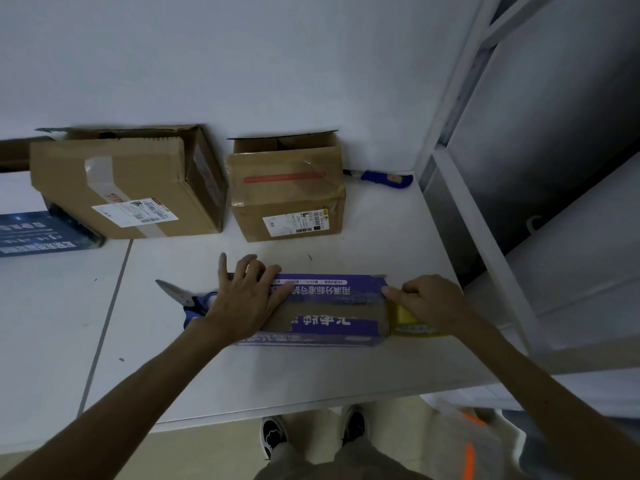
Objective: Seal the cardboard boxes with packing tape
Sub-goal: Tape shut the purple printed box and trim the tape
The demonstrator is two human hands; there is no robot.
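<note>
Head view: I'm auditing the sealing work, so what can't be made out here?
Tape roll: mostly under the right hand; tape left unknown.
Scissors: handles behind the left hand.
Purple box: seam tape too blurred to confirm.
Shipping label: print too small.
Dark box: cut by left edge.

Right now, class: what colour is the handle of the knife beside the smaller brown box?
Blue; the knife handle shows best in the head view.

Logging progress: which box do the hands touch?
The flat purple box in front: the left hand presses on it, the right hand holds the tape roll at its end. The larger brown box and smaller brown box stand untouched behind.
</note>
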